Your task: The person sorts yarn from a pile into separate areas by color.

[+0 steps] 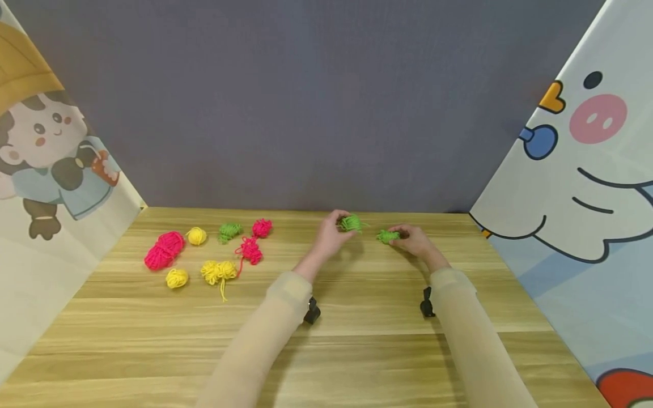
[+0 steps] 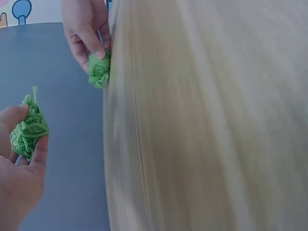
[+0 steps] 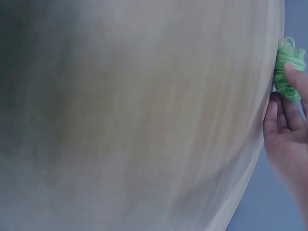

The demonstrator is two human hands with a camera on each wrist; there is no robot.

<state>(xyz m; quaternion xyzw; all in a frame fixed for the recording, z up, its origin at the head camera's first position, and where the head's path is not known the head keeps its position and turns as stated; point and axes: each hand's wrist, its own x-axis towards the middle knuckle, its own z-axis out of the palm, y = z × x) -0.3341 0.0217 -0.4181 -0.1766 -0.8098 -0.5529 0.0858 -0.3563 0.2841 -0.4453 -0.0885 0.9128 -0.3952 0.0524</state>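
My left hand (image 1: 329,237) pinches a bundle of green yarn (image 1: 351,222) between thumb and fingers, held above the table near its back edge. In the left wrist view a loose strand sticks up from this bundle (image 2: 32,127). To the right, my right hand (image 1: 414,241) grips a smaller green yarn ball (image 1: 388,236) low over the wood. The right wrist view shows the thumb lying across that ball (image 3: 289,70), with fingers beneath it. A short gap separates the two green pieces.
On the table's left lie a large pink yarn skein (image 1: 164,250), a yellow ball (image 1: 196,236), another yellow ball (image 1: 177,278), a yellow bundle (image 1: 218,272), a green bundle (image 1: 230,232), a pink ball (image 1: 262,228) and a pink bundle (image 1: 250,250). A grey panel (image 1: 306,113) stands behind.
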